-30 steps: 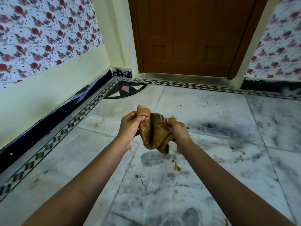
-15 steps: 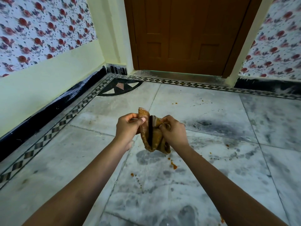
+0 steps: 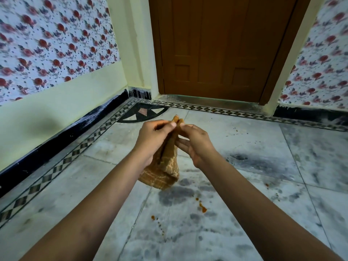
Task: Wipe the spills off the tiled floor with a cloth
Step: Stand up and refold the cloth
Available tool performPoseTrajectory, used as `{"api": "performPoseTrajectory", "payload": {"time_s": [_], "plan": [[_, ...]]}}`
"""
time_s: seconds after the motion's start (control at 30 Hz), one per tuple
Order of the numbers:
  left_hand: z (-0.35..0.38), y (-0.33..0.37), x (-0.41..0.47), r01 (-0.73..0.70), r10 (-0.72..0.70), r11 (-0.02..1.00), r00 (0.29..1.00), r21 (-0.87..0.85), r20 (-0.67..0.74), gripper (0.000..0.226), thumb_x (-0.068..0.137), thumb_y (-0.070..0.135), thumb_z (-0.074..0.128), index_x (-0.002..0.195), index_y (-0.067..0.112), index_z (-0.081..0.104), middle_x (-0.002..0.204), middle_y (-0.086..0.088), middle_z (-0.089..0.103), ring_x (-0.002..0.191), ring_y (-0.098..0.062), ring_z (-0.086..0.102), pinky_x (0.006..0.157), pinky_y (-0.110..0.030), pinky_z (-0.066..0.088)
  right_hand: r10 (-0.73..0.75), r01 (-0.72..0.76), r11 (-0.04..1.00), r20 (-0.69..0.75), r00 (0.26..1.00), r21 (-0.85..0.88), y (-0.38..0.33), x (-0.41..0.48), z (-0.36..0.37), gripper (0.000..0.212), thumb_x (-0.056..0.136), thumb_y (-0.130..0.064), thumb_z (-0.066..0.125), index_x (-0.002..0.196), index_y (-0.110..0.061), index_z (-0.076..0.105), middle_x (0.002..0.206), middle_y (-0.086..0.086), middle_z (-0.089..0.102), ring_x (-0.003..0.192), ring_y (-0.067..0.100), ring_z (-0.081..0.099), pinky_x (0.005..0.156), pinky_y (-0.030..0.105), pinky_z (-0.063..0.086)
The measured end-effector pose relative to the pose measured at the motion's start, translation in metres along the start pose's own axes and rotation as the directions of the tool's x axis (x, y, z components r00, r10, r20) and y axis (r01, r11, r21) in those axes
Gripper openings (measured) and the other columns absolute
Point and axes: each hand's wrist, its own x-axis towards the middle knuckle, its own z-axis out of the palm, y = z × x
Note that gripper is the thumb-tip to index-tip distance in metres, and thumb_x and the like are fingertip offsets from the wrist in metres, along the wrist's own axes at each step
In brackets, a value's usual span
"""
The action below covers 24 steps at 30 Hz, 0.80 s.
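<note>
Nearest, at 6 o'clock, orange spills (image 3: 203, 209) dot the grey marble floor (image 3: 244, 213), with a smaller drip trail (image 3: 157, 222) toward 7 o'clock. Both forearms reach up from the bottom corners to the middle of the view. There the cloth (image 3: 163, 172), brown with a pale check, hangs in the air between the hands, its bunched lower end sagging above the floor just beyond the spills. The left hand (image 3: 150, 140) pinches the cloth's top corner between thumb and fingertips, and the right hand (image 3: 195, 142) grips the same corner from 3 o'clock, its lower fingers loosely spread. More specks (image 3: 272, 189) lie toward 4 o'clock. Farther off, a patterned border (image 3: 62, 162) runs along 9 to 12 o'clock, and a wooden door (image 3: 216, 48) stands at 12 o'clock between flowered walls (image 3: 52, 44).
</note>
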Motion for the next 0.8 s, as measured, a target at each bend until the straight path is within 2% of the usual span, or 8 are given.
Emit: {"api": "performPoseTrajectory", "payload": {"time_s": [0.1,0.23,0.4,0.5,0.57,0.67,0.73,0.8], "plan": [[-0.008,0.009,0.001,-0.063,0.043,0.986,0.991,0.153,0.128,0.022,0.080,0.029,0.072,0.102,0.028,0.068,0.095,0.006,0.067,0.091,-0.011,0.061,0.076,-0.030,0.052,0.021,-0.025,0.997,0.050,0.999,0.077,-0.008,-0.001,0.003,0.031,0.100,-0.026,0.039,0.102,-0.005,0.061,0.097,0.011,0.063,0.084,0.022,0.064,0.079,0.032,0.055],[-0.016,0.011,0.010,-0.113,0.117,0.935,0.993,0.335,0.010,0.026,0.083,0.008,0.065,0.104,0.023,0.069,0.102,-0.003,0.068,0.095,-0.020,0.063,0.086,-0.040,0.054,-0.007,0.005,0.999,0.059,0.998,0.036,-0.005,-0.006,-0.002,0.043,0.101,-0.035,0.028,0.099,-0.013,0.066,0.107,0.008,0.063,0.093,0.022,0.064,0.086,0.034,0.053],[-0.023,0.033,0.016,-0.111,0.103,0.922,0.994,0.372,0.044,0.035,0.084,0.005,0.065,0.118,0.014,0.063,0.113,-0.009,0.067,0.096,-0.020,0.064,0.084,-0.035,0.053,0.183,-0.191,0.979,-0.119,0.976,-0.064,0.024,-0.014,-0.025,0.023,0.093,-0.015,0.039,0.098,-0.011,0.061,0.093,0.006,0.060,0.086,0.020,0.057,0.069,0.031,0.047],[-0.014,0.048,0.004,-0.189,0.143,0.902,0.979,0.389,0.146,0.032,0.086,0.007,0.063,0.118,0.013,0.063,0.108,0.000,0.066,0.096,-0.016,0.061,0.082,-0.029,0.049,0.364,-0.375,0.911,-0.092,0.927,-0.171,0.056,-0.016,-0.030,0.013,0.089,-0.013,0.045,0.088,-0.013,0.057,0.099,0.012,0.054,0.091,0.024,0.050,0.078,0.037,0.040],[-0.005,0.051,-0.010,-0.251,0.167,0.871,0.960,0.422,0.226,0.029,0.087,0.008,0.062,0.115,0.016,0.064,0.100,0.009,0.061,0.098,-0.011,0.058,0.082,-0.027,0.046,0.454,-0.453,0.885,-0.022,0.891,-0.108,0.075,-0.012,-0.025,0.020,0.093,-0.033,0.047,0.099,-0.015,0.053,0.108,0.011,0.050,0.098,0.028,0.048,0.083,0.041,0.039],[0.000,0.050,-0.029,-0.254,0.150,0.893,0.946,0.371,0.286,0.021,0.088,0.011,0.061,0.102,0.027,0.065,0.094,0.013,0.062,0.096,-0.008,0.059,0.085,-0.028,0.048,0.485,-0.486,0.866,0.042,0.874,0.116,0.090,-0.004,-0.016,0.065,0.091,-0.062,0.031,0.134,-0.015,0.043,0.125,0.014,0.048,0.111,0.035,0.048,0.099,0.053,0.032],[-0.003,0.049,-0.039,-0.223,0.117,0.928,0.936,0.299,0.333,0.022,0.089,0.012,0.060,0.091,0.034,0.064,0.090,0.014,0.066,0.089,-0.005,0.063,0.079,-0.026,0.051,0.406,-0.399,0.883,0.024,0.914,0.249,0.090,-0.007,-0.012,0.068,0.091,-0.065,0.022,0.135,-0.019,0.046,0.132,0.011,0.051,0.118,0.034,0.049,0.101,0.052,0.031],[-0.011,0.049,-0.046,-0.188,0.088,0.959,0.908,0.212,0.409,0.022,0.088,0.011,0.060,0.086,0.032,0.065,0.082,0.013,0.070,0.079,-0.002,0.066,0.070,-0.021,0.053,0.244,-0.215,0.890,-0.023,0.970,0.402,0.088,-0.009,-0.011,0.059,0.094,-0.060,0.023,0.129,-0.022,0.052,0.131,0.008,0.056,0.116,0.029,0.054,0.091,0.044,0.046]]}}
